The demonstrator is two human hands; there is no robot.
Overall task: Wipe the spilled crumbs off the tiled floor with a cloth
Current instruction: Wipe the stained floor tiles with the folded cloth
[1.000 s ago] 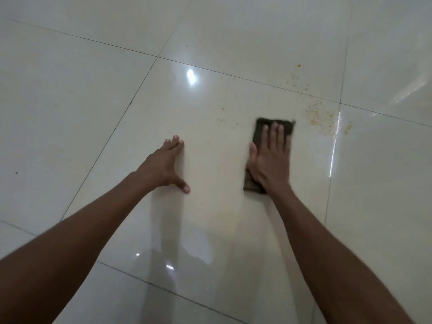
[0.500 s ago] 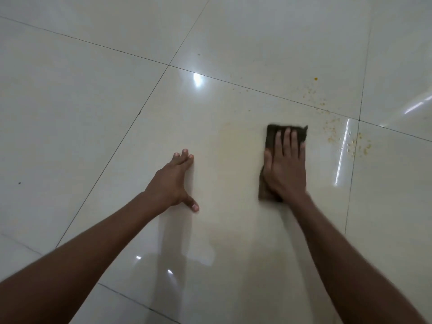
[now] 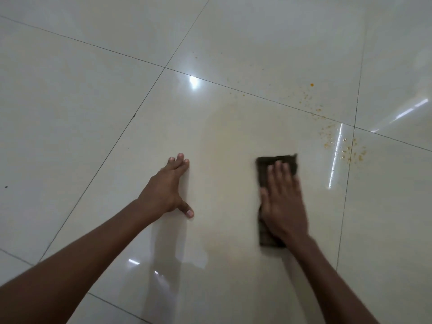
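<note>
Glossy pale tiled floor (image 3: 70,94) filling whole view, dark grout lines crossing, light glare spots, faint yellowish smear on centre tile; nothing else of room visible. Left hand (image 3: 167,187) flat on tile, fingers straight, thumb splayed, holding nothing, propping body. Right hand (image 3: 284,202) flat on dark folded cloth (image 3: 275,163), fingers straight, pressing not clenching; blurred. Cloth lying flat on centre tile, well right of left hand. Orange crumbs (image 3: 350,152) scattered beyond and right of cloth, near grout crossing, thinner trail running further up over next tile; not touching cloth. For wiping well, probably: keep palm weight even over cloth, sweep toward crumb patch, gather into one pile instead of flicking across grout, then fold cloth over pile. Risk: crumbs lodging in grout line.
</note>
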